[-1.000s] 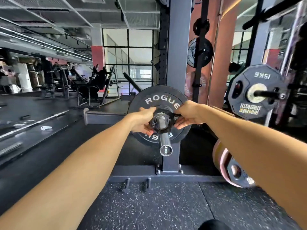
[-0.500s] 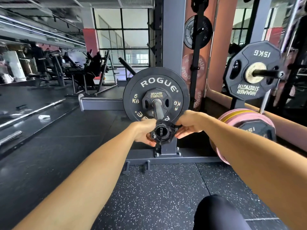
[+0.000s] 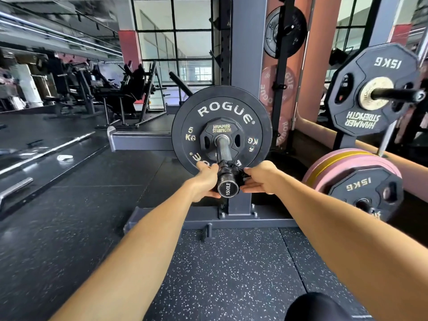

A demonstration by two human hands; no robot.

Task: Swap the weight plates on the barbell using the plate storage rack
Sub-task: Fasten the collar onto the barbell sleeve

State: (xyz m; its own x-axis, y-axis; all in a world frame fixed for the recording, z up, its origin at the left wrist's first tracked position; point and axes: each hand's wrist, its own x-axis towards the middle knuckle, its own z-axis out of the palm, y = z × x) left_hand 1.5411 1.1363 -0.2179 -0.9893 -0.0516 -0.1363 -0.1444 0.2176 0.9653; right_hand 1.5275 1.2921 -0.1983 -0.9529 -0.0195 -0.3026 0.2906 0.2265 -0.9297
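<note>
The barbell sleeve points toward me at centre. On it sit a black 5 kg Rogue plate and, in front of that, a small black Hammer Strength plate. A black collar sits near the sleeve's outer end, just behind the end cap. My left hand grips the collar from the left. My right hand pinches its right side. A black 15 kg plate hangs on a storage rack peg at upper right.
Pink and yellow bumper plates with a black 15 kg plate in front stand low at right. The grey rack upright rises behind the barbell; its base bar lies on the floor. A dark knee shows at the bottom.
Both hands have drawn the collar outward along the sleeve, away from the plates to the end of the bar. The small Hammer Strength plate is now uncovered.
</note>
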